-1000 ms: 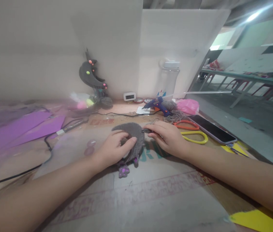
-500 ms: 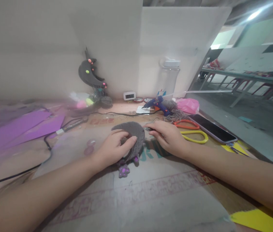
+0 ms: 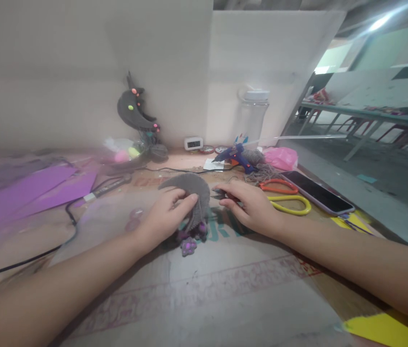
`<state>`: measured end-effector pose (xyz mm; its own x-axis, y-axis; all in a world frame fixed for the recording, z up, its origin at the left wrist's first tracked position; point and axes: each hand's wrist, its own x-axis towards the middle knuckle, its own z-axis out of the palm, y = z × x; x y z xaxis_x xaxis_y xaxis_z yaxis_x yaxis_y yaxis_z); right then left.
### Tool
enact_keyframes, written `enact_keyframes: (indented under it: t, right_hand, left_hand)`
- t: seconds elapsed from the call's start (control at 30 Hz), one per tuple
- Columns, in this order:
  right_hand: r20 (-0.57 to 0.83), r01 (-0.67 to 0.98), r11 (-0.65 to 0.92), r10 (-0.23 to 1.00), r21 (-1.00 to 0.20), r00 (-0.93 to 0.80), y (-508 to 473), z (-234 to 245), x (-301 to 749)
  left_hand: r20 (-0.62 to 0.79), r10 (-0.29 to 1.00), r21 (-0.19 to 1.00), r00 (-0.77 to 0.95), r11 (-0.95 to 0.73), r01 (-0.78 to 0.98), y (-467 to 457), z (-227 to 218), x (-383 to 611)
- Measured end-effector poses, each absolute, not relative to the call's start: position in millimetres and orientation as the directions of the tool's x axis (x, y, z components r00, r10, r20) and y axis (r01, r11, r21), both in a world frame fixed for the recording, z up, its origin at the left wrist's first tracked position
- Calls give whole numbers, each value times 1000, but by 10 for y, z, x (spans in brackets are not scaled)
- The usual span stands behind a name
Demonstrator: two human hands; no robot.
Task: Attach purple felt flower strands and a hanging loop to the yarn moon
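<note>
My left hand (image 3: pixel 164 217) grips a grey yarn-wrapped crescent (image 3: pixel 189 190) and tilts it up off the cardboard-covered table (image 3: pixel 225 289). Purple pom-pom pieces (image 3: pixel 188 246) hang from the crescent's lower end. My right hand (image 3: pixel 249 205) rests just right of the crescent with its fingers curled on a small dark and red thing I cannot make out. A strand of grey yarn (image 3: pixel 261 171) lies behind that hand.
Orange scissors (image 3: pixel 278 185) and yellow scissors (image 3: pixel 292 205) lie right of my hands beside a phone (image 3: pixel 317 193). Behind are a blue glue gun (image 3: pixel 234 155), a water bottle (image 3: pixel 253 115), a small clock (image 3: pixel 193 143) and a finished dark crescent ornament (image 3: pixel 133 111). Purple sheets (image 3: pixel 26 193) and a black cable (image 3: pixel 70 212) are at left.
My left hand has lifted and tilted the grey crescent upward and slightly to the left. The purple pom-poms shifted with it. My right hand stayed almost in place.
</note>
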<state>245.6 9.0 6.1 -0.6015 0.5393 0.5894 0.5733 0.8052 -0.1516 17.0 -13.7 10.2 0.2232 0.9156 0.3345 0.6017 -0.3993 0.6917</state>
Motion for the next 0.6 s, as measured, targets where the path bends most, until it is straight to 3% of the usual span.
enact_keyframes:
  t: [0.1, 0.33, 0.6]
  right_hand:
    - [536, 636, 750, 619, -185, -574, 109, 43, 2447]
    - [462, 636, 735, 660, -234, -592, 118, 32, 2428]
    - [428, 637, 731, 670, -243, -606, 96, 39, 2420]
  left_hand:
    - [362, 922, 725, 138, -372, 579, -150, 97, 137]
    - [423, 826, 444, 374, -548, 709, -238, 110, 142]
    - [453, 737, 245, 502, -644, 724, -253, 115, 163]
